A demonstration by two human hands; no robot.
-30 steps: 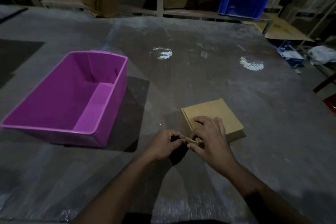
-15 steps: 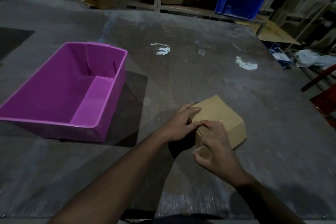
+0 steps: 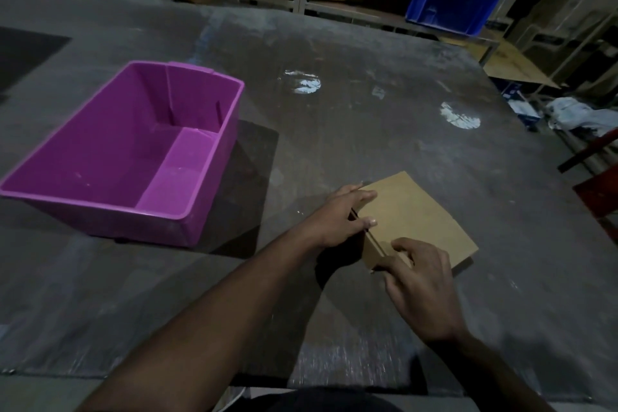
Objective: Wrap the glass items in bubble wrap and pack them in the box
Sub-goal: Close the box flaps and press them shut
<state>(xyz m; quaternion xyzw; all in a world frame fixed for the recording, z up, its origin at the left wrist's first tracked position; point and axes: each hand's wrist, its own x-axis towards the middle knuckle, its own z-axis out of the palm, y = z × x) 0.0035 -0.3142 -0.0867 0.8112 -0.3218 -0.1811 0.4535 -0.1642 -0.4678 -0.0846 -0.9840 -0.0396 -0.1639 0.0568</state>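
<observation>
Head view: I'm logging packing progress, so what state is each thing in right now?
Cardboard box: flat on the table, lid down, a dark slit at its near-left edge.
Purple bin: upright, open-topped, nothing visible inside.
Left hand: fingers over the box's left edge, thumb on top.
Right hand: fingers curled on the box's near corner.
Blue crate: on the far shelf.
</observation>
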